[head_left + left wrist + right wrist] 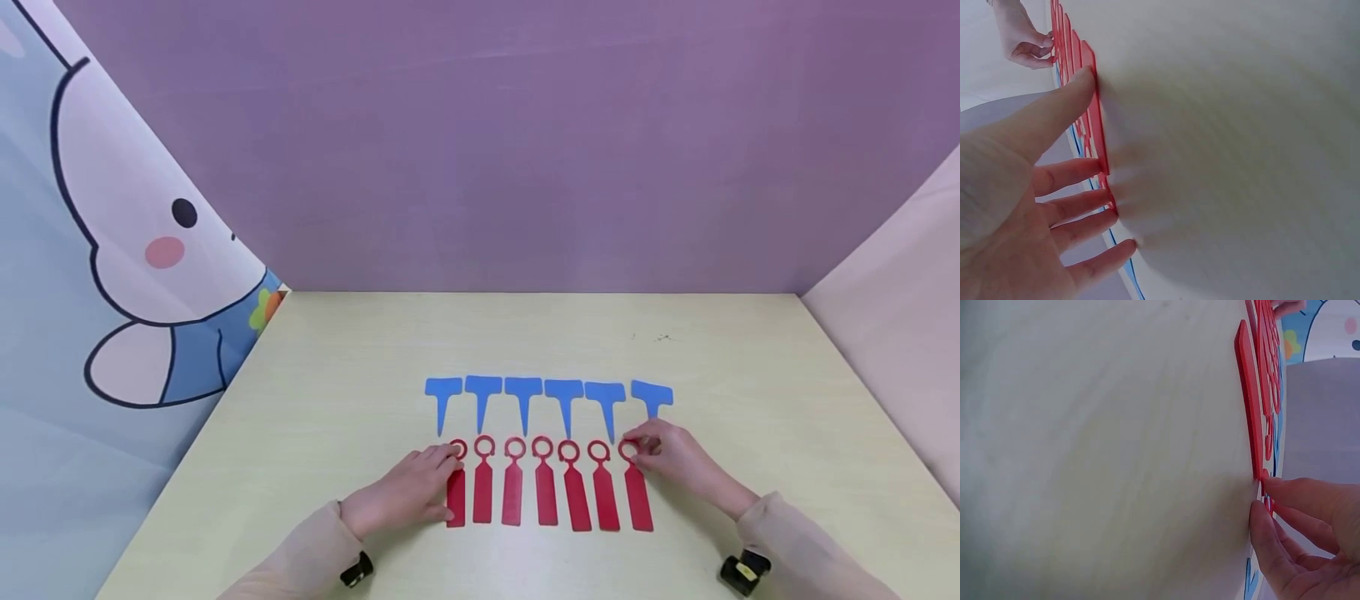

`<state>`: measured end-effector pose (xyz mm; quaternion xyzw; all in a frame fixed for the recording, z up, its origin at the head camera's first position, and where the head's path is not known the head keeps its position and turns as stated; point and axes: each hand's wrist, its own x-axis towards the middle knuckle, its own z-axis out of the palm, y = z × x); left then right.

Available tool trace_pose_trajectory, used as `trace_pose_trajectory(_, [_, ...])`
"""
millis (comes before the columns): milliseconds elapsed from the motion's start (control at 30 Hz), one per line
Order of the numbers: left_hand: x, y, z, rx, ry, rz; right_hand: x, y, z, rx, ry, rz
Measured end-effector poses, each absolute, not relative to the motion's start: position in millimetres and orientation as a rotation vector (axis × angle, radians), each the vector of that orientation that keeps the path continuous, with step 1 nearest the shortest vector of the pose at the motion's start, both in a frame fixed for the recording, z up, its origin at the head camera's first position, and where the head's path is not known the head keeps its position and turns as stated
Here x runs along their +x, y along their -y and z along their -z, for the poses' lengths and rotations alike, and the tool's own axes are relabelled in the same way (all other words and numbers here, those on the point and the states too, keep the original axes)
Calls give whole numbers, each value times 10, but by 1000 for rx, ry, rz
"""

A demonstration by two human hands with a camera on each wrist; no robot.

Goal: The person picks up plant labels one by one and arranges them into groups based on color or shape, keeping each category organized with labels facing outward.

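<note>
Both hands rest at the ends of a row of seven red tags (542, 493) on the worktop (337, 400). From the head view, the left hand (408, 492) lies with relaxed fingers touching the leftmost red tag (455, 493); the right hand (675, 462) pinches the ring of the rightmost red tag (636, 492). Blue markers (547, 398) line up just behind. At the left wrist, spread fingers (1079, 172) touch the tag's edge. At the right wrist, fingertips (1266, 525) nip the ring.

Seven ring-topped tags (543, 493) lie side by side near the tabletop's (337, 375) front edge; six T-shaped markers (551, 402) line up just behind. Left hand (408, 492) touches the leftmost tag, right hand (675, 462) apparently the rightmost.
</note>
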<state>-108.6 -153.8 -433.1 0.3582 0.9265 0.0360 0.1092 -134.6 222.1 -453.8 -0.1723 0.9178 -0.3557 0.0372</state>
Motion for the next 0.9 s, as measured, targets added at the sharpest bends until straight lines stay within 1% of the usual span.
trace_pose_trajectory(433, [-1143,1456,4281,1048,-2744,-119,-1319,-2225,4534,-493,-2819,1106])
trace_pose_trajectory(700, [-1163,1465,4256,1033,-2765,-206,-1257,-2273,4418,-412,-2754,1204])
trace_pose_trajectory(900, [-1238,1575,4212,981,-2828,-323,-1243,-2428,4326,-502,-2852,1222])
